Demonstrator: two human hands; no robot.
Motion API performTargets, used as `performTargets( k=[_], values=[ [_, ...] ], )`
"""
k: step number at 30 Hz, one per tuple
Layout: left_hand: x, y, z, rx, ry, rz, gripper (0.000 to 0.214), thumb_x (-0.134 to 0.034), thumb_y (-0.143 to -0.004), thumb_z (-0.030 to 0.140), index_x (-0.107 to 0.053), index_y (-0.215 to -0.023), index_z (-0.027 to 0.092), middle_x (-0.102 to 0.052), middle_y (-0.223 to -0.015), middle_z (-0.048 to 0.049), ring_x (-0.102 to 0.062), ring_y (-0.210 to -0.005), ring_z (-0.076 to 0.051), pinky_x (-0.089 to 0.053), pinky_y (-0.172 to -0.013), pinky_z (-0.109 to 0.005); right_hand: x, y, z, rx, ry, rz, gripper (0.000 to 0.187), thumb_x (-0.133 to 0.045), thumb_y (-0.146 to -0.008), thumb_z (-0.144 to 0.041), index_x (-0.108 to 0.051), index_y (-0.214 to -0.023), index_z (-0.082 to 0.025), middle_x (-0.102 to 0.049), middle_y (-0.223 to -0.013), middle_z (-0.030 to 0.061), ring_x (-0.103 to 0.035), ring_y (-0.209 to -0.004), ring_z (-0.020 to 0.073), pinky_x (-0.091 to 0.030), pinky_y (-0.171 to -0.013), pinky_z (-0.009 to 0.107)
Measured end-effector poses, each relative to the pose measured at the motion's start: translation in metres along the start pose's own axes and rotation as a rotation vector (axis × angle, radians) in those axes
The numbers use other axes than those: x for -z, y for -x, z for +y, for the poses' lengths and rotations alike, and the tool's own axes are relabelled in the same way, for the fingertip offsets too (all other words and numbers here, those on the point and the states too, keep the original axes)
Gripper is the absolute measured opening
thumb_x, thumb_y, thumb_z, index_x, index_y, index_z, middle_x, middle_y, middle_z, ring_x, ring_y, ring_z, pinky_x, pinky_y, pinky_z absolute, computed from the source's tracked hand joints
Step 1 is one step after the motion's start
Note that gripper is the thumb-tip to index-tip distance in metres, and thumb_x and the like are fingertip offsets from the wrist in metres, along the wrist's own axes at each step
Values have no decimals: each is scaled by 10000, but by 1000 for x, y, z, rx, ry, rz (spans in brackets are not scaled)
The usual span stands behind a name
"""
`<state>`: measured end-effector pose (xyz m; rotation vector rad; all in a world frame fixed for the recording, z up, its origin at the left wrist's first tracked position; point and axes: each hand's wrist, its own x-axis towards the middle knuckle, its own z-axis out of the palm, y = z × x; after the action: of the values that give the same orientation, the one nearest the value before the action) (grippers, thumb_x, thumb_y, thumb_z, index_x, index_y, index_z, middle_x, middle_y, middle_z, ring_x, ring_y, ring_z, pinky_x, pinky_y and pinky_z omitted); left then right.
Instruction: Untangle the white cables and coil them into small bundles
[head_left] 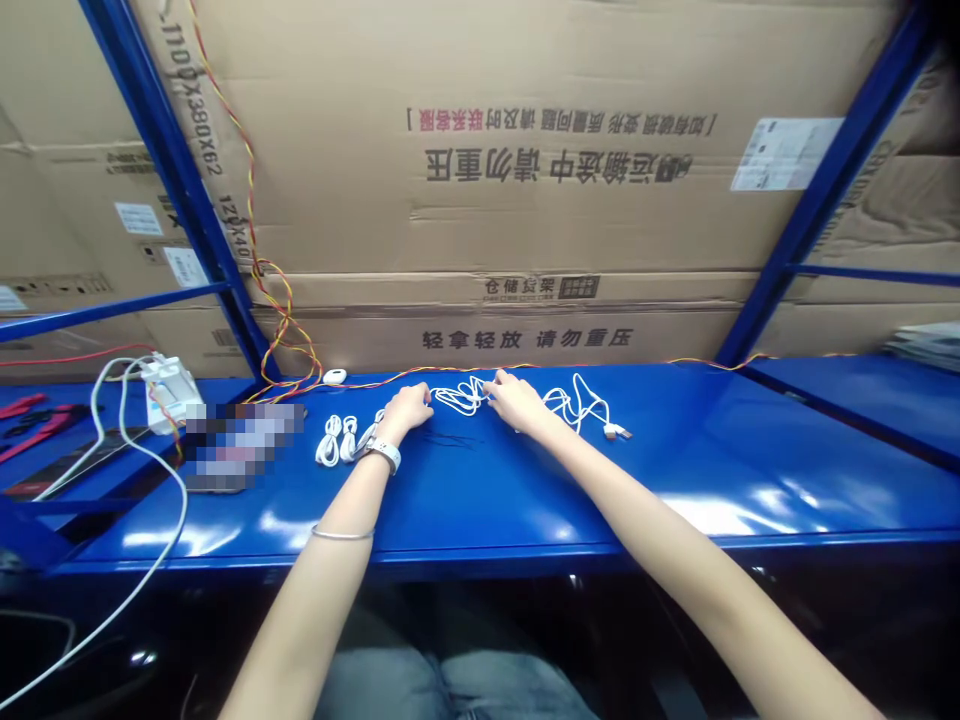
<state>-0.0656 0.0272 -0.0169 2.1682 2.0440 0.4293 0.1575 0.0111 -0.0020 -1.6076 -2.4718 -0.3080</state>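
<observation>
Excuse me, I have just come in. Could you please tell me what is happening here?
A person is handling a loosely looped white cable on a blue shelf. The right hand seems to touch the loops; the left hand is at their other side, and its grip is unclear. More white cable, ending in a plug, lies loose beyond the right hand. Small coiled cables lie left of the left hand.
</observation>
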Motion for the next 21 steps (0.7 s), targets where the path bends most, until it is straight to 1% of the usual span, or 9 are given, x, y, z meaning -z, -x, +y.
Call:
performTargets(
  k=[2,4,6,8,11,13,17,19,21],
  values=[
    [-2,-1,-1,-9,-10,5,255,-551,-745,191,-613,-990,228,-676,-1037,-99,-643,-951,-270,-472,-751,-325,-3,-3,3,-5,-91,13,244,-472,-930,-208,-637,-1110,-195,-625,-1105,132,-613,-972,230,-435,-784,290],
    [-4,-1,-2,-23,-9,14,256,-554,-744,179,-624,-986,221,-667,-1034,-103,-637,-953,-267,-475,-768,-328,-6,-6,9,-5,-247,85,174,-505,-908,-188,-651,-1001,-177,-672,-953,101,-638,-893,211,-440,-766,276],
    [-5,-2,-1,-60,8,41,281,-549,-746,160,-635,-1008,210,-650,-1043,-110,-627,-954,-261,-479,-801,-338,-8,-9,15,-24,-466,174,102,-545,-878,-182,-643,-897,-164,-683,-785,61,-656,-780,191,-457,-737,269],
    [-7,-2,2,-147,30,92,335,-546,-759,155,-639,-1077,203,-621,-1088,-119,-602,-997,-263,-473,-860,-361,-10,-12,20,-75,-718,245,57,-577,-847,-191,-621,-822,-165,-673,-679,31,-660,-668,173,-482,-685,266],
    [-10,-2,9,-347,76,146,394,-539,-811,204,-624,-1195,223,-584,-1187,-112,-537,-1111,-274,-426,-975,-411,-12,-15,22,-106,-1033,313,67,-616,-806,-230,-600,-771,-175,-688,-667,22,-674,-622,168,-522,-653,276],
    [-14,-3,13,-431,124,143,403,-523,-843,246,-614,-1235,238,-575,-1250,-97,-504,-1165,-278,-388,-1026,-441,-13,-16,20,-62,-1174,334,112,-648,-782,-278,-603,-758,-178,-703,-694,29,-690,-659,179,-545,-673,296],
    [-20,-8,16,-419,235,123,469,-471,-879,264,-540,-1342,244,-508,-1409,-78,-435,-1292,-284,-312,-1098,-481,-12,-16,15,76,-1345,328,175,-679,-763,-338,-621,-770,-173,-728,-768,49,-702,-765,193,-553,-744,315],
    [-22,-10,14,-387,308,122,534,-454,-886,260,-458,-1419,235,-460,-1465,-84,-398,-1343,-284,-274,-1124,-488,-8,-14,12,129,-1362,313,177,-675,-771,-342,-627,-777,-172,-732,-787,50,-700,-789,191,-545,-769,317],
    [-22,-11,13,-361,412,117,612,-467,-878,259,-363,-1480,230,-435,-1487,-95,-401,-1354,-280,-277,-1128,-474,-2,-11,11,157,-1318,302,172,-672,-778,-337,-631,-771,-170,-731,-781,47,-696,-790,191,-535,-777,315]
  ],
)
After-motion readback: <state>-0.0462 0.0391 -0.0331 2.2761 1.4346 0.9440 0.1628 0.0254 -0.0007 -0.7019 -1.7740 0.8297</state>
